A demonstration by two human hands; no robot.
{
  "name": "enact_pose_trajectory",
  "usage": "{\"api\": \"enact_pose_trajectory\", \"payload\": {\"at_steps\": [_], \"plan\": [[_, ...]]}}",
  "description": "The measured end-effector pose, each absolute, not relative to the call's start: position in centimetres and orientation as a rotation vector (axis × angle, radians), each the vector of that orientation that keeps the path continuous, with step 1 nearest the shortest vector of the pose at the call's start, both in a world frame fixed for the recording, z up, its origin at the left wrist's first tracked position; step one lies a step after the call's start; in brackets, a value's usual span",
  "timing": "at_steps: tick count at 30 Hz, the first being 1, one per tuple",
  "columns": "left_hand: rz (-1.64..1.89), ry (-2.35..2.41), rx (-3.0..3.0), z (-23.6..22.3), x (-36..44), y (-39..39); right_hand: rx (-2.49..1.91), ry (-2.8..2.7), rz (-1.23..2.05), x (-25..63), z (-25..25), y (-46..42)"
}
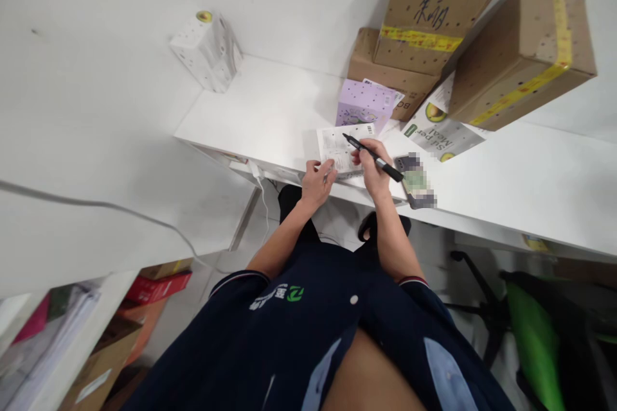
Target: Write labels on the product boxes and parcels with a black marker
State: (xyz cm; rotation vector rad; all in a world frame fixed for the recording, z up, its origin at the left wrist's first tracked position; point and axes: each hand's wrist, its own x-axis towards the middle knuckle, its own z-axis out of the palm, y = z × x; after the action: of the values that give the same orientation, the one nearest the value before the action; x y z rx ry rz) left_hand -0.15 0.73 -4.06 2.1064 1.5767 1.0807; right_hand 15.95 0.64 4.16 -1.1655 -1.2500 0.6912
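A black marker pen (384, 165) lies in the grip of my right hand (373, 164), slanting with its tip to the upper left. Beneath the tip is a white printed box (332, 140) at the front of the white desk. My left hand (318, 183) has its fingers curled onto the box's near left corner. Just behind the box, a lilac packet (364, 103) leans against cardboard. Right of my right hand lies a phone (417, 181), partly blurred out.
Two tall cardboard boxes (431, 19) (525, 58) with yellow tape stand at the back right. A "Super Meal" carton (441, 131) lies before them. At the far left stands a white carton (212, 51). A charger cable (265, 202) hangs off the desk (270, 99). An office chair (535, 334) is at lower right.
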Motion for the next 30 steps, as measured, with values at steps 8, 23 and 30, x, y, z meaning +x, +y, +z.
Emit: {"api": "enact_pose_trajectory", "payload": {"at_steps": [8,23,30], "plan": [[1.047,1.617,2.085,-4.4,-0.2,1.0,-1.341,-1.369,0.666,14.5,1.8,2.2],[1.035,1.61,2.062,-4.3,-0.1,0.9,-1.433,-1.402,0.462,14.1,2.2,1.8],[1.059,1.613,2.076,-4.5,-0.1,0.9,-1.531,-1.43,0.466,14.1,2.5,1.8]]}}
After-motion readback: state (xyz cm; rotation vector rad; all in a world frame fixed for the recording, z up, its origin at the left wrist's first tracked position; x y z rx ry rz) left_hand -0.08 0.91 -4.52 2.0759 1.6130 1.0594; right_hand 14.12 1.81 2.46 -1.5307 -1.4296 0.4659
